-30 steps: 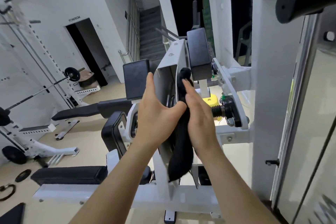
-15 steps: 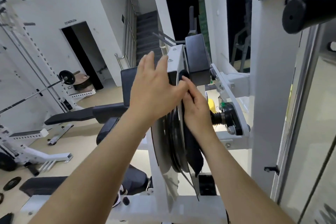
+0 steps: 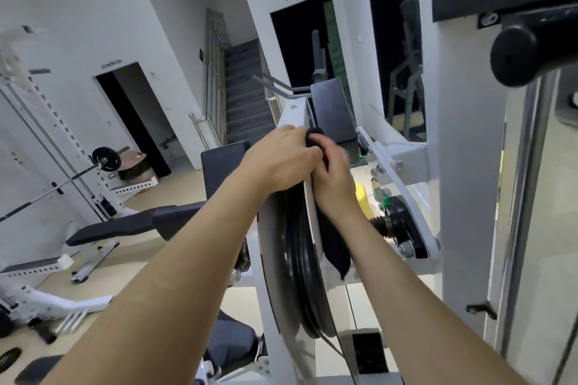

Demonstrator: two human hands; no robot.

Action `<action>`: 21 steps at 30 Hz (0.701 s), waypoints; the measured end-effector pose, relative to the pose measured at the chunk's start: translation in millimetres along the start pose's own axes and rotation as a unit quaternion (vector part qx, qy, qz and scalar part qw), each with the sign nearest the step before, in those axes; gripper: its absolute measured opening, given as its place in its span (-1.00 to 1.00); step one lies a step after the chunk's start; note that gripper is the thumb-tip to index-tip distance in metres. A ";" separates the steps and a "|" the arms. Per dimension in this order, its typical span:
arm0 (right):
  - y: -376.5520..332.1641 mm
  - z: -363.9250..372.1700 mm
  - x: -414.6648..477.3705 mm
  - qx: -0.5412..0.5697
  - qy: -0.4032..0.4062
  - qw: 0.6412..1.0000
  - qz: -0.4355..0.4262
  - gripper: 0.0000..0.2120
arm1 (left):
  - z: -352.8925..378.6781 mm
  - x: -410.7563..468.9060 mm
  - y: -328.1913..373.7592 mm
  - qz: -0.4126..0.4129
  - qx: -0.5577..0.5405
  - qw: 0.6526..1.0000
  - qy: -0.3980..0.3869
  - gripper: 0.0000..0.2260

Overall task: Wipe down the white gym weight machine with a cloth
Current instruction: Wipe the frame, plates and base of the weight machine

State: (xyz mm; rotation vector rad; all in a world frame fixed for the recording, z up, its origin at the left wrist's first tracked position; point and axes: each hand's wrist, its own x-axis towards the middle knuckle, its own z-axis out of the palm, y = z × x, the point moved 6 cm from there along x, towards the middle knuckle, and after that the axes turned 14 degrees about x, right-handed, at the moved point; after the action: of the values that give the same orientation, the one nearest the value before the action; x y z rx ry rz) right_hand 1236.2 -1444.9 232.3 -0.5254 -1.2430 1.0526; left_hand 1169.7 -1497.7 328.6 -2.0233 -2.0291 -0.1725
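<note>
A white weight machine [image 3: 463, 166] fills the centre and right of the head view, with a curved white cam plate [image 3: 269, 259] and a black pulley disc [image 3: 300, 266] between its plates. A black cloth [image 3: 334, 247] hangs down the right side of the cam. My right hand [image 3: 333, 178] grips the cloth's upper part against the plate's edge. My left hand [image 3: 281, 159] curls over the top edge of the cam plate, its fingertips at the cloth's top end [image 3: 314, 134].
A black pad [image 3: 331, 112] sits just behind my hands. A black handle end [image 3: 516, 53] juts out at the upper right. A squat rack with a barbell [image 3: 106, 159] and a black bench [image 3: 125, 225] stand at the left. Stairs [image 3: 247, 87] rise behind.
My left hand came down from an open reach and curled over the cam plate's top edge. My right hand slid up the plate's edge with the cloth. The view moved closer.
</note>
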 end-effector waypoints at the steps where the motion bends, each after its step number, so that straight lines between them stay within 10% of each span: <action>1: -2.5 0.8 12.2 0.007 0.025 1.000 -0.003 -0.69 | 2.9 2.1 0.5 0.001 -0.003 1.000 -0.014 -0.88; 7: 14.8 3.4 26.5 0.021 0.004 0.992 0.122 -0.62 | 3.4 -0.6 -1.9 -0.016 -0.007 1.000 0.011 -0.86; 14: -25.0 -11.1 -112.8 0.123 -0.026 0.992 -0.017 -0.62 | -1.0 -4.5 -1.5 -0.037 -0.023 0.999 0.020 -0.85; 21: -11.7 -17.4 -84.8 -0.005 0.003 1.000 0.015 -0.73 | 2.3 -24.6 11.8 -0.016 0.033 0.999 0.013 -0.86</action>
State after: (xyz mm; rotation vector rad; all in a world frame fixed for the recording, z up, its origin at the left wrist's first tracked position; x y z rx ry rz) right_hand 1259.3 -1519.9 194.0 -0.5549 -1.2384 1.0696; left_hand 1180.9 -1520.6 318.5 -1.9396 -2.0242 -0.1358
